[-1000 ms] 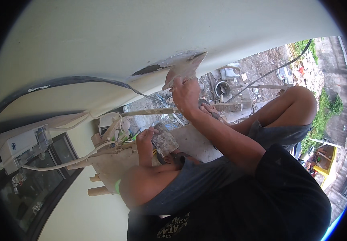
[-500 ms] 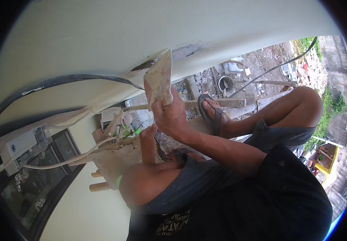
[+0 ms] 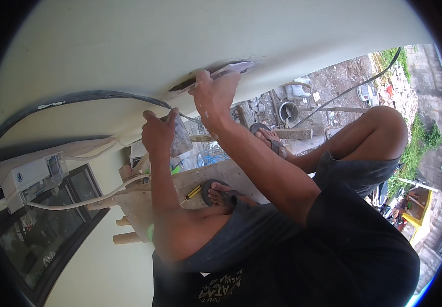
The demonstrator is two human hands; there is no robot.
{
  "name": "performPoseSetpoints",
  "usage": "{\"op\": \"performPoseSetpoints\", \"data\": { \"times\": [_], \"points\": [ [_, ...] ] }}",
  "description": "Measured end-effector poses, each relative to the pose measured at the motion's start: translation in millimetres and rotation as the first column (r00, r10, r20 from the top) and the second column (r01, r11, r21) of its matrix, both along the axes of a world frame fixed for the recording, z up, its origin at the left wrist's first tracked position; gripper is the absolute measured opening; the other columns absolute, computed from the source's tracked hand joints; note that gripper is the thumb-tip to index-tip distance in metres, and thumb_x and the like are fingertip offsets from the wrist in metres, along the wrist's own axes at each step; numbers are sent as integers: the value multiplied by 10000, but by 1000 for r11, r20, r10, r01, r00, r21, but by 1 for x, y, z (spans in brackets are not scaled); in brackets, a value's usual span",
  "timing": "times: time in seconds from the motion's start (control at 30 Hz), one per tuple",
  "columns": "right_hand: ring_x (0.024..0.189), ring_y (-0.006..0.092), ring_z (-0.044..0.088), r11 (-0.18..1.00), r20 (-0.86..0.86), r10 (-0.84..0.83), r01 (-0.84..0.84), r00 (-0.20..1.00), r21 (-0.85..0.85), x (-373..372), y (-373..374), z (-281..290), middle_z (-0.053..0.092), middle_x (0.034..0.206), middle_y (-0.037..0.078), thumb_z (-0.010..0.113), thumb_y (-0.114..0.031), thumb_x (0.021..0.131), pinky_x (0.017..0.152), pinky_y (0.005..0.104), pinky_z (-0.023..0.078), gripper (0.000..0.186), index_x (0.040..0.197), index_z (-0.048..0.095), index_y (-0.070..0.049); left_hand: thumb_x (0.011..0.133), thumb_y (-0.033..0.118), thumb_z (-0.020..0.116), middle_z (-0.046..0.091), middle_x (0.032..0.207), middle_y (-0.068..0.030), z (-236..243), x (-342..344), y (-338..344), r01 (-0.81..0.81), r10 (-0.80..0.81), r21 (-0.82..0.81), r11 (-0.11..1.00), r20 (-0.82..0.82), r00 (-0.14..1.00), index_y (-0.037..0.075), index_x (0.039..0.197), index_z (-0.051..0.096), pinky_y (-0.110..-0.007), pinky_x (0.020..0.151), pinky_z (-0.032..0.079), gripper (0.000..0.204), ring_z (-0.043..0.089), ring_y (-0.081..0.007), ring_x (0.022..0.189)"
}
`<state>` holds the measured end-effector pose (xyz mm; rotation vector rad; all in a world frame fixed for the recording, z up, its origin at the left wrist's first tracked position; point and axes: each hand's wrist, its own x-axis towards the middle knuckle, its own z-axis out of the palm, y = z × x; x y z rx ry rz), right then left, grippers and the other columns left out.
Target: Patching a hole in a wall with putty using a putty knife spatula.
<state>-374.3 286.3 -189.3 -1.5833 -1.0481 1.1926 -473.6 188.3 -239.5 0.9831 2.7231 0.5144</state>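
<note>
My right hand (image 3: 214, 97) is closed on a pale, putty-smeared scraper blade (image 3: 240, 67), which lies against the cream wall (image 3: 128, 46) over a dark, rough patch (image 3: 185, 84). My left hand (image 3: 157, 130) is lower and to the left, gripping a grimy square plate (image 3: 182, 140), partly behind my fingers. A black cable (image 3: 93, 95) runs along the wall just above my left hand. My sandalled feet (image 3: 267, 135) rest on the wooden boards below, near a yellow-handled tool (image 3: 192, 192).
A white electrical box (image 3: 29, 184) with a cable hangs at the left beside a dark-framed window (image 3: 36, 240). Below the scaffold board (image 3: 236, 174) is a drop to rubble, with a bucket (image 3: 287, 113), beams and greenery. A yellow structure (image 3: 418, 204) stands far right.
My right hand has moved from lower down back up to the wall patch, laying the blade against it. My left hand has risen with the plate toward the wall, uncovering the yellow-handled tool.
</note>
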Motion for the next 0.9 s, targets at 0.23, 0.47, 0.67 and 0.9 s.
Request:
{"op": "performPoseSetpoints", "data": {
  "times": [0.23, 0.47, 0.67, 0.9],
  "points": [
    [741, 237, 601, 970, 155, 156, -181, 975, 165, -3, -74, 70, 543, 920, 174, 576, -97, 827, 595, 319, 509, 340, 1013, 370, 100, 832, 542, 579, 681, 907, -171, -37, -27, -8, 279, -304, 212, 937, 98, 947, 85, 1011, 617, -503, 735, 520, 492, 654, -392, 866],
    [831, 274, 635, 931, -527, 18, -207, 850, -302, 81, -46, 23, 607, 954, 156, 514, -40, 834, 631, 352, 554, 183, 993, 500, 48, 914, 448, 465, 683, 885, -181, -22, -24, -12, 146, -140, -224, 964, 42, 989, 87, 867, 696, -509, 758, 510, 431, 639, -414, 873],
    [748, 256, 572, 927, -649, -135, -135, 749, -350, 77, 2, 16, 545, 858, 138, 475, -45, 835, 620, 376, 540, 98, 875, 527, 27, 901, 415, 496, 684, 845, -193, -30, -37, -31, 61, -55, -223, 973, 35, 998, 78, 863, 700, -498, 740, 520, 396, 656, -404, 825],
    [711, 258, 558, 935, -725, -231, -58, 648, -350, 123, 28, 63, 554, 832, 149, 438, -48, 845, 607, 345, 489, 126, 923, 494, 34, 904, 410, 490, 685, 852, -191, -32, -42, -28, 66, -56, -228, 971, 50, 997, 70, 861, 698, -499, 737, 520, 401, 655, -406, 833]
  ]
}}
